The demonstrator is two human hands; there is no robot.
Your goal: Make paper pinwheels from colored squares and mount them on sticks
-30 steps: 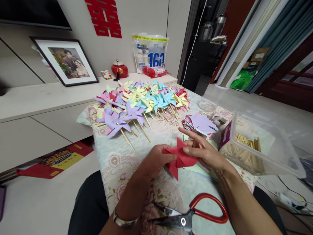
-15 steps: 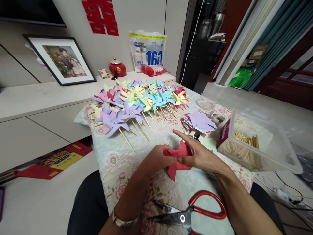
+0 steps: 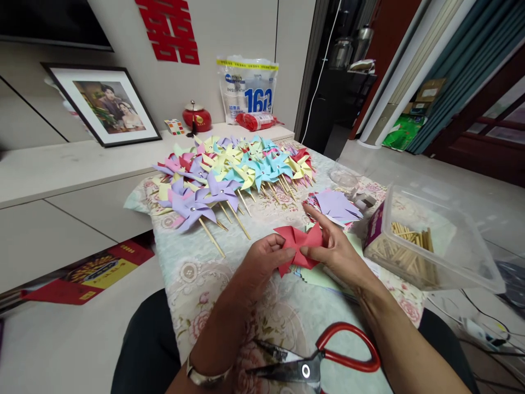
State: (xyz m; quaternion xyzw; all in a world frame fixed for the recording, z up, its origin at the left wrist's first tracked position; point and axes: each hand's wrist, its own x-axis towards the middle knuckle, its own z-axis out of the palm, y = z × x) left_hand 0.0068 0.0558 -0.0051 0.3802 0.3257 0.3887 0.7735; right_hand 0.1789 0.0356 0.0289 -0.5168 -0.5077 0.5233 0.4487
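Observation:
Between my two hands is a red paper pinwheel (image 3: 301, 239), its pointed blades folded toward the middle. My left hand (image 3: 262, 257) pinches its left side, with the thumb pressed near the centre. On the right side, my right hand (image 3: 334, 249) grips it with the thumb at the centre and the index finger stretched out past it. No stick shows on this pinwheel. Red-handled scissors (image 3: 311, 364) lie with blades apart on the flowered tablecloth (image 3: 200, 312), close to my body. Beyond my right fingers sits a stack of cut paper sheets (image 3: 338, 205), lilac on top.
Several finished pinwheels (image 3: 233, 164) on wooden sticks cover the table's far side. A clear plastic box (image 3: 455, 241) holding wooden sticks (image 3: 410, 246) stands at the right edge. Pale paper sheets (image 3: 324, 278) lie under my right hand. Behind are a cabinet top (image 3: 61, 164) and a framed photo (image 3: 109, 106).
Both hands have turned and lifted the red pinwheel slightly away from me, so its face shows more. My left fingers have curled back from over it. The scissors stay put.

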